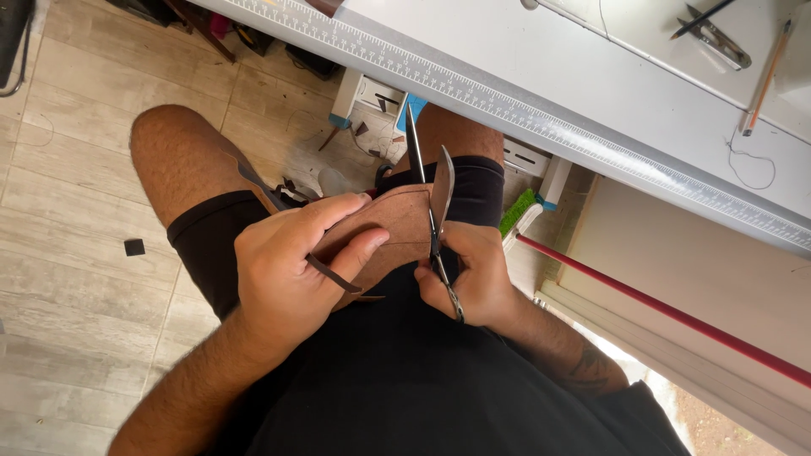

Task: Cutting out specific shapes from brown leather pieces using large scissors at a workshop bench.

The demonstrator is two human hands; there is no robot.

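Head view, brown leather piece (397, 221) pinched by left hand (283, 274), between scissors (432, 207) blades

leather piece (397, 224): brown, flat, curved edge, held over lap between both hands, tilted slightly
leather strip (334, 276): thin dark-brown trimming, hangs off piece's lower edge, crosses left thumb
scissors (432, 211): long dark blades, open in a V, tips pointing away from body, blades straddle right edge of leather piece
scissors handles: mostly hidden in right hand, metal loop shows below the fingers (460, 245)
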